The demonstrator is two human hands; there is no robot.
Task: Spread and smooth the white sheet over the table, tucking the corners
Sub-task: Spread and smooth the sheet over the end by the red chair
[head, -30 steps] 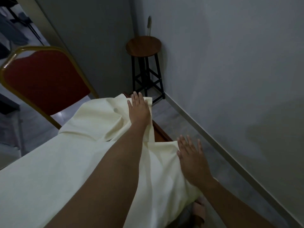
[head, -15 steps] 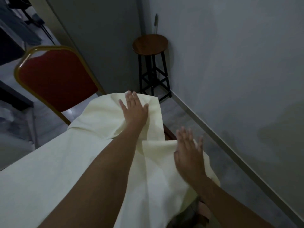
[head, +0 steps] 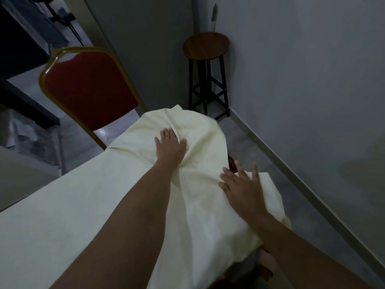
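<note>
The white sheet (head: 83, 205) covers the table from the lower left up to the far end, where it bunches in folds. My left hand (head: 169, 146) lies flat on those far folds, its fingertips partly under a ridge of cloth. My right hand (head: 241, 184) rests with spread fingers on the sheet near the right edge. A small dark wedge of the table (head: 231, 162) shows between the two hands, uncovered. The sheet's right part hangs over the table's side.
A red chair with a gold frame (head: 87, 86) stands close by the table's far left. A round wooden stool on black legs (head: 206, 49) sits in the room's corner. The grey wall (head: 302, 101) runs along the right, with a narrow strip of floor beside the table.
My left hand has slid back toward me and to the left, dragging cloth over the far end. The right hand moved forward onto the sheet's edge. The bare table strip has shrunk.
</note>
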